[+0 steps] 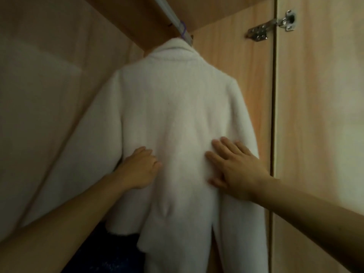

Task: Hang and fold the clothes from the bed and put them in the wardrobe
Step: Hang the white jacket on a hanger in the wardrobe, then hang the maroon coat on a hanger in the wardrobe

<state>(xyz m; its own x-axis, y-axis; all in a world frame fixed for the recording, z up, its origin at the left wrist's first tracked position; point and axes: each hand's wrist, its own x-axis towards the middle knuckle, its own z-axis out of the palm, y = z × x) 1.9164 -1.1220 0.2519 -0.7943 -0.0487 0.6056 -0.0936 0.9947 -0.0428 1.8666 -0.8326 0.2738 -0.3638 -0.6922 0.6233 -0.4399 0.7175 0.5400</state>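
Note:
A white fluffy coat (173, 107) hangs inside the wardrobe on a purple hanger (183, 30), whose hook sits over the metal rail (167, 8). The coat's back faces me. My left hand (139, 168) rests on the coat's left side at waist height, its fingers bent against the fabric; whether it holds the fabric I cannot tell. My right hand (234, 166) lies flat on the coat's right side with fingers spread. The bed and other clothes are out of view.
The wardrobe's wooden right side panel (236, 66) stands just behind the coat. An open door (319, 115) with a metal hinge (271, 26) is on the right. A pale panel (39, 95) fills the left. Something dark (110, 253) lies below the coat.

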